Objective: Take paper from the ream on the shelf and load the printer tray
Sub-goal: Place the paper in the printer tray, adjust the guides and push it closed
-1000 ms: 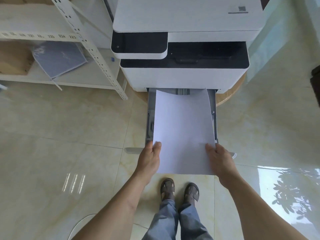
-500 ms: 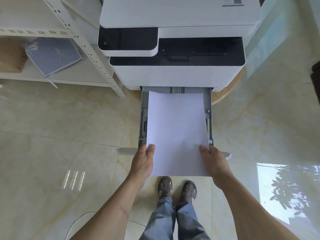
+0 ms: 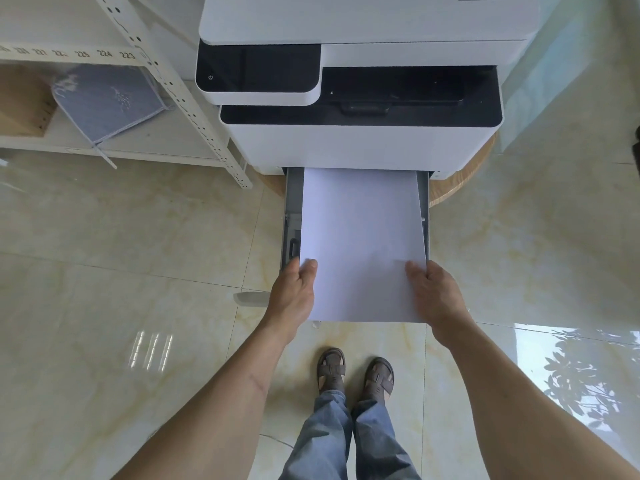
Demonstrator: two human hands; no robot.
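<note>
A white stack of paper (image 3: 362,237) lies over the grey pulled-out printer tray (image 3: 293,206), its far edge at the printer's front. The near end of the paper sticks out past the tray front. My left hand (image 3: 294,294) grips the paper's near left edge, thumb on top. My right hand (image 3: 434,292) grips the near right edge the same way. The white and black printer (image 3: 360,133) stands on a round wooden base (image 3: 460,181). The ream is not clearly in view.
A white metal shelf (image 3: 180,95) stands left of the printer, holding a grey-blue cloth item (image 3: 107,98) and a cardboard box (image 3: 20,98). Glossy beige floor tiles (image 3: 121,271) lie all around. My sandalled feet (image 3: 356,372) are just before the tray.
The paper has slid farther into the tray, its far edge now at the printer's front. Both hands moved forward with it, and the camera has come closer.
</note>
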